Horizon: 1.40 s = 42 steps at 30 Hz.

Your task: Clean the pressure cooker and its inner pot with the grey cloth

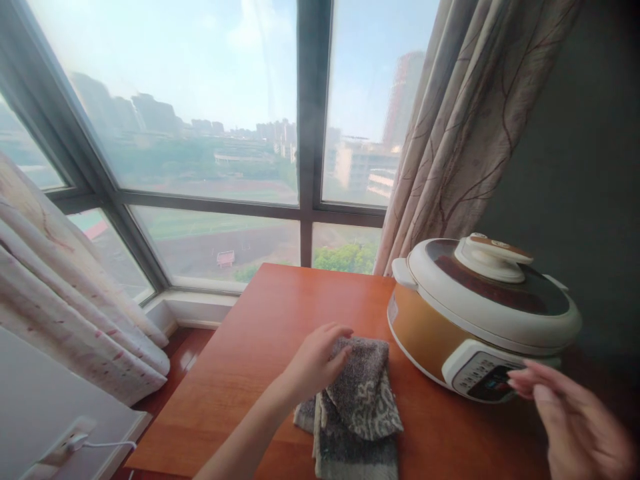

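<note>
A folded grey towel [363,390] with a pale swirl pattern lies on the wooden table. My left hand [323,357] is over its upper left part, fingers loosely bent and the thumb apart from them. Whether the fingertips touch the cloth I cannot tell. To the right stands a white and gold electric cooker [420,333], its lid on and its control panel facing me. My right hand [575,420] is in front of that panel, slightly blurred. Its fingers are loosely bent, the thumb near them, and nothing shows in its grasp.
The reddish wooden table [240,393] ends at a large window. A patterned curtain [450,133] hangs behind the cooker, and another curtain [65,300] hangs at the left. Low on the left wall, a white plug [75,441] with a cable sits in a socket.
</note>
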{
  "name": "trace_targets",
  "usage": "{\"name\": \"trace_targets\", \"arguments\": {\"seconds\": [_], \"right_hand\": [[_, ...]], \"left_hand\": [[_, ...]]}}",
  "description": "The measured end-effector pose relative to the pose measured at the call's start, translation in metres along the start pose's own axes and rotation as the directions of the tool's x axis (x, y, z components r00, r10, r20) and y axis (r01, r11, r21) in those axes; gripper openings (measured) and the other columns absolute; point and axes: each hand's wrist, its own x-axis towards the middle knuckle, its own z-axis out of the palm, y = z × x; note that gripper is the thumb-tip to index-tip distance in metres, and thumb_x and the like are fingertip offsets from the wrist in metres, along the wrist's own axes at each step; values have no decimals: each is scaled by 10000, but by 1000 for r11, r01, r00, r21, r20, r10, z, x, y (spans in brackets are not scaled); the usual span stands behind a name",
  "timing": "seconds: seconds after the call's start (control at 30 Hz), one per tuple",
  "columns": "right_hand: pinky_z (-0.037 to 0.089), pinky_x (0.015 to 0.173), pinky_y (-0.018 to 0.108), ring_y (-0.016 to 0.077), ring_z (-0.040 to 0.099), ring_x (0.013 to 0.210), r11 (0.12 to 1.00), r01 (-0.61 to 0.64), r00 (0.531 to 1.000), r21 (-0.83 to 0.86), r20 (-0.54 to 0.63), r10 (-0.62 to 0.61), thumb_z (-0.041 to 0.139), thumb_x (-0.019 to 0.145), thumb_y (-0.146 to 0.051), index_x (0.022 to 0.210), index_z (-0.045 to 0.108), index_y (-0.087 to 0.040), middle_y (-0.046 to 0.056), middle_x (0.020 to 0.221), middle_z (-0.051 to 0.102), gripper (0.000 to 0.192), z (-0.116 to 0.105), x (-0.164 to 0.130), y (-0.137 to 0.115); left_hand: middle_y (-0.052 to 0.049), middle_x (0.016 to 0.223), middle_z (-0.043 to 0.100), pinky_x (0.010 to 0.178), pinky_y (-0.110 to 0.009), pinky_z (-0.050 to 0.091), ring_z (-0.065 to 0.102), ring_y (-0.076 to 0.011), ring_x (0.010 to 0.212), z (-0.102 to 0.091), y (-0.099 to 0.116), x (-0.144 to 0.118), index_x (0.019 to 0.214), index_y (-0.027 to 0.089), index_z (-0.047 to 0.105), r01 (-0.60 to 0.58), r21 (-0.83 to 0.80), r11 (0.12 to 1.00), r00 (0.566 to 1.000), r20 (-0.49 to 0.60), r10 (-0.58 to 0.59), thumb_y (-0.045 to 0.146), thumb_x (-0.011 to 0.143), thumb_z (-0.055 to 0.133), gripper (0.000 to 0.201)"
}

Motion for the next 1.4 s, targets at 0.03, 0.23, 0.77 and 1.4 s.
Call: {"name": "trace_targets", "arguments": {"seconds": [0.03, 0.23, 0.77, 1.4], "right_hand": [[647, 779, 469, 346, 732, 1011, 944, 177, 959, -277, 262, -103, 807, 662, -478, 1035, 778, -407, 163, 1118, 735, 380, 10, -16, 11], [651, 748, 358, 260, 745, 886, 616, 776, 387, -133, 872, -300, 692, 812, -254, 1111, 727, -337, 40, 989, 766, 312, 48, -79, 49], [573, 785, 374, 268, 735, 860, 738, 512, 702, -440, 710, -64, 480, 939, -283, 949, 735, -238, 69, 940, 777, 259, 94, -115, 86], [557, 803, 319, 229, 707, 880, 810, 501, 599, -305, 798, -70, 602, 910, -262, 996, 731, -223, 66, 952, 751, 160, 71, -102, 89]], "left_hand": [[-110, 1171, 712, 986, -402, 503, 644, -261, 1110, 1, -1, -10, 1152, 216, 675, -10, 21, 1000, 1000, 8, 9, 235, 910, 543, 276], [-69, 1193, 678, 1031, -430, 476, 601, -258, 1114, 23, -1, -58, 1179, 275, 656, -107, 149, 983, 983, 164, 82, 161, 840, 643, 358], [-94, 1152, 706, 936, -373, 580, 681, -238, 1062, 35, -16, -80, 1132, 282, 676, 13, 130, 991, 993, -116, 2, 190, 897, 569, 274], [-62, 1032, 684, 752, -302, 583, 681, -198, 873, 40, -7, -75, 1019, 214, 597, -103, 429, 897, 977, -124, 171, 42, 878, 473, 255]]}}
